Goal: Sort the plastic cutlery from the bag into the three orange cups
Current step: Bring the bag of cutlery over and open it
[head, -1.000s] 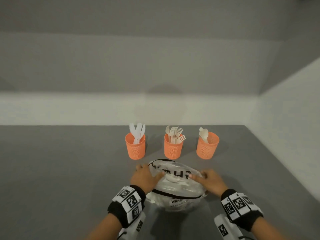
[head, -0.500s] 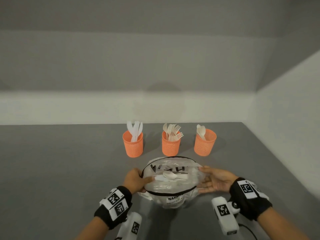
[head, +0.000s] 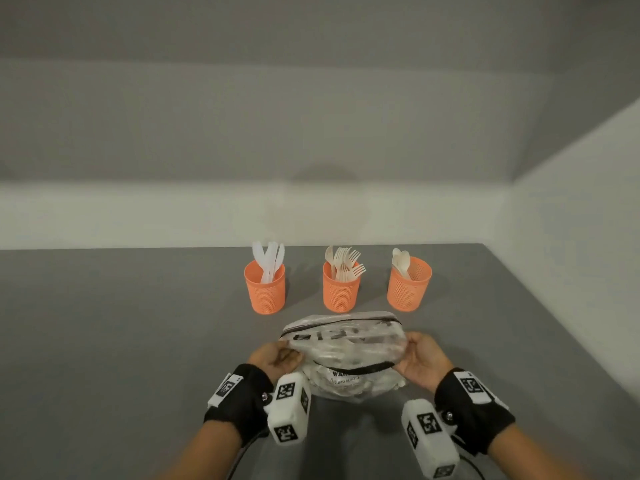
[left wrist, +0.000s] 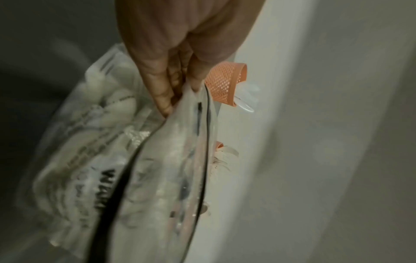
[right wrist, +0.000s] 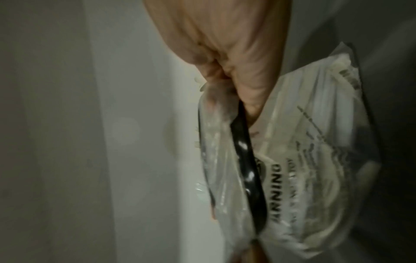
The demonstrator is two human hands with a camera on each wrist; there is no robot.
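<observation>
A clear plastic bag [head: 346, 355] with black lettering and a black zip strip holds pale cutlery. My left hand [head: 277, 356] pinches its left rim and my right hand [head: 420, 358] grips its right rim, holding the mouth between them just above the grey table. Behind the bag stand three orange mesh cups: the left cup [head: 265, 289] holds white knives, the middle cup [head: 341, 287] holds forks, the right cup [head: 408, 285] holds spoons. In the left wrist view my fingers [left wrist: 171, 83] pinch the bag [left wrist: 126, 160]; in the right wrist view my fingers [right wrist: 245, 85] curl on its rim [right wrist: 245, 169].
The grey table [head: 121, 341] runs wide to the left and ends at a pale wall [head: 242, 216] behind the cups. Another wall [head: 571, 237] borders the table on the right.
Both hands turned palm-up and shifted from pressing on top of the bag to gripping its side rims. The bag's mouth was pulled wide, then drew flatter, and the bag lifted slightly.
</observation>
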